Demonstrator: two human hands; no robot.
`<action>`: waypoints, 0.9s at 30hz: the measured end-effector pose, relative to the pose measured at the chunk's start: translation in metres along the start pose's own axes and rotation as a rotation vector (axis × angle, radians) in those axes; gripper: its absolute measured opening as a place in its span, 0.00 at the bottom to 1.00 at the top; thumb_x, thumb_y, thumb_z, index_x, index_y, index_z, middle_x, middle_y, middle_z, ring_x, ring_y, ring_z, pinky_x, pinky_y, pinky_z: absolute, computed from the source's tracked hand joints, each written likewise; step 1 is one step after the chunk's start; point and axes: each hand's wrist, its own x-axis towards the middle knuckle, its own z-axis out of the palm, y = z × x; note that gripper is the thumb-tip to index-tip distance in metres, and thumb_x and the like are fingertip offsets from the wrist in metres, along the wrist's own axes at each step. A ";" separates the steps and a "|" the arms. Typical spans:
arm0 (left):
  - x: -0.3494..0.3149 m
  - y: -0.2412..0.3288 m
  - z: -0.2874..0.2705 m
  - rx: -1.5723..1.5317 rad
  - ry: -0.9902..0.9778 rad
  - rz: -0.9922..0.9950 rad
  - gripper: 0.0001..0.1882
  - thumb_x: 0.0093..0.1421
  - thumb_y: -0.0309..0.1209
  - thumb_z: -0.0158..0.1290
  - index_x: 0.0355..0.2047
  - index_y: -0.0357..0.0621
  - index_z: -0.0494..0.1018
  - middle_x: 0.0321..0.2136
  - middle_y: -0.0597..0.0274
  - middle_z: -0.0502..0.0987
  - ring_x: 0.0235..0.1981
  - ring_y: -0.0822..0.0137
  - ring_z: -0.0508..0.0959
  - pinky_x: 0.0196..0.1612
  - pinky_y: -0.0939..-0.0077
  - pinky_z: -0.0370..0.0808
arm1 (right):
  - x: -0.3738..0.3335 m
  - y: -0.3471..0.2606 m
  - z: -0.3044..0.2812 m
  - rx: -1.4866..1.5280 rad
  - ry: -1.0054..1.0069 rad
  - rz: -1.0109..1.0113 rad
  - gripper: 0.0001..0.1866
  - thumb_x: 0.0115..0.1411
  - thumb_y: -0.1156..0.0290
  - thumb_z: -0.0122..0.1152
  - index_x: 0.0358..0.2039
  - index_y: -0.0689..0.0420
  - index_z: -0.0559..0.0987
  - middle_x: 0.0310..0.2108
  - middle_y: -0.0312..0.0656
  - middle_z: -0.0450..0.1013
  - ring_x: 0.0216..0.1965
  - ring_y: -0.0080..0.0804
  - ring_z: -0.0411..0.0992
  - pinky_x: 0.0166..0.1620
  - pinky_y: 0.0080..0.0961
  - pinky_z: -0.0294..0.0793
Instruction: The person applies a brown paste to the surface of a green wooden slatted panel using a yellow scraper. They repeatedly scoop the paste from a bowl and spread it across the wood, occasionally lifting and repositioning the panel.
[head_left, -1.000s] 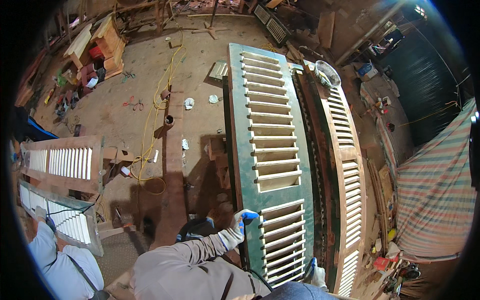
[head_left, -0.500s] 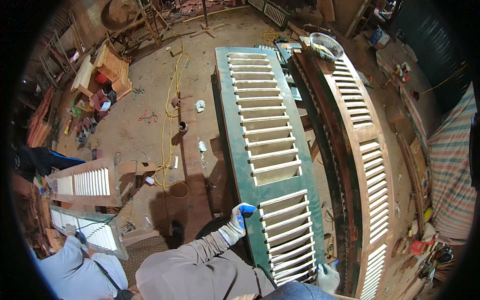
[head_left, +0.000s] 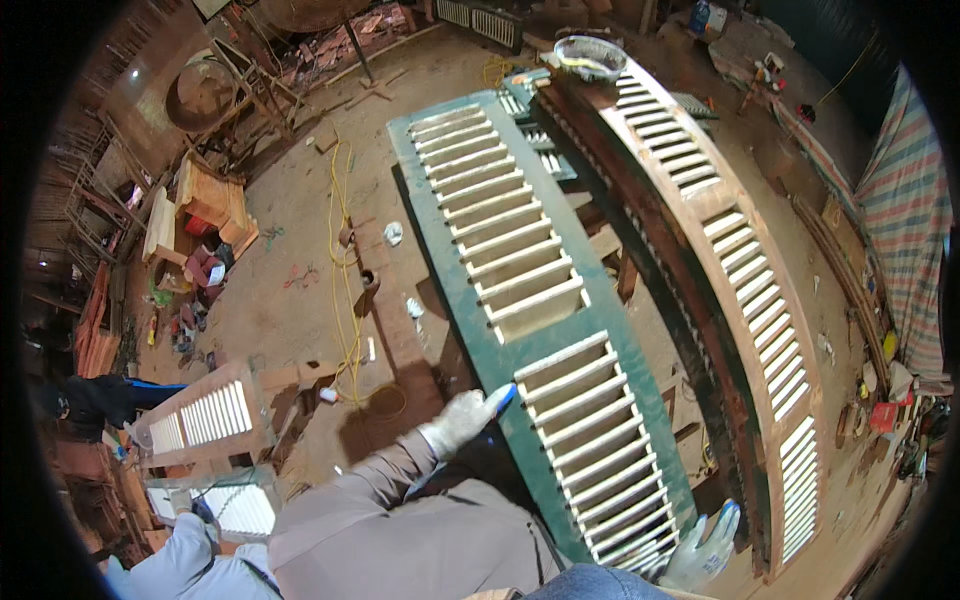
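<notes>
A long green shutter panel with two sections of pale slats lies in front of me. My left hand, in a white glove with blue fingertips, is closed on its left edge; a fingertip rests on top beside the upper end of the near slats, and the fingers beneath are hidden. At the near right corner, my right hand wears a matching glove. Its fingers are spread and point away from me, and the palm is against or just beside the panel's edge.
To the right stands an upright-edged stack of brown shutters with a clear basin on its far end. A co-worker's sleeve is at lower left, by smaller louvred panels. A yellow cord crosses the floor.
My view has swung, so the panel appears more slanted. The left hand's curled fingers have straightened along the edge. The right hand has spread its fingers at the near right corner.
</notes>
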 end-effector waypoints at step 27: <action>-0.163 -0.179 -0.174 0.299 -0.017 -0.343 0.30 0.63 0.56 0.42 0.51 0.43 0.71 0.49 0.46 0.76 0.52 0.48 0.75 0.55 0.55 0.71 | 0.011 -0.360 0.071 0.380 -0.126 -0.528 0.44 0.65 0.48 0.54 0.72 0.54 0.45 0.72 0.54 0.43 0.71 0.53 0.46 0.68 0.38 0.54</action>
